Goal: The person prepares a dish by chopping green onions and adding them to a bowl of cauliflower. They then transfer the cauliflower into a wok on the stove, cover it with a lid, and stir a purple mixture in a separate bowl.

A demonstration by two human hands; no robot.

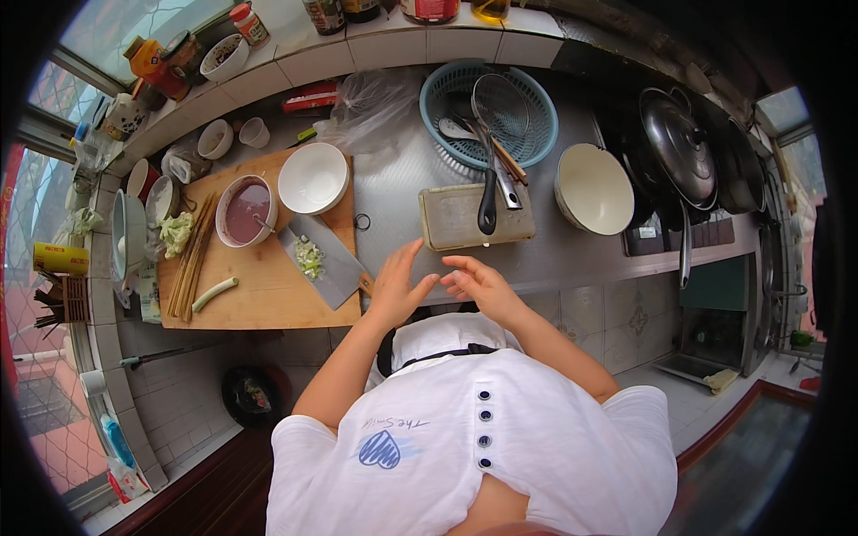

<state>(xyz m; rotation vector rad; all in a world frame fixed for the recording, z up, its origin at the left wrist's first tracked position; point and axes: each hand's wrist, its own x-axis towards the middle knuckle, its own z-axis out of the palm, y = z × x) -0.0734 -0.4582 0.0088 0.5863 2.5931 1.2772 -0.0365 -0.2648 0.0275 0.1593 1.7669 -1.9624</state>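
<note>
My left hand [398, 281] and my right hand [484, 287] are raised at the counter's front edge, empty, fingers apart. Just beyond them a lidded plastic box [449, 218] bears the handles of a wire skimmer [493, 154] and a ladle. Left of my left hand, a cleaver [335, 271] lies on the wooden cutting board [261, 301] with chopped scallion [308, 258] on its blade. A scallion stalk [215, 294], thin sticks [194, 258], a bowl of pinkish liquid [248, 209] with a spoon, and a white bowl [314, 177] are also on the board.
A blue plastic colander [432, 127] stands at the back, near a crumpled plastic bag [375, 107]. To the right are a cream enamel bowl [594, 189] and a lidded pan [677, 151] on the stove, its handle jutting past the front edge. Jars and bottles line the tiled ledge [389, 50].
</note>
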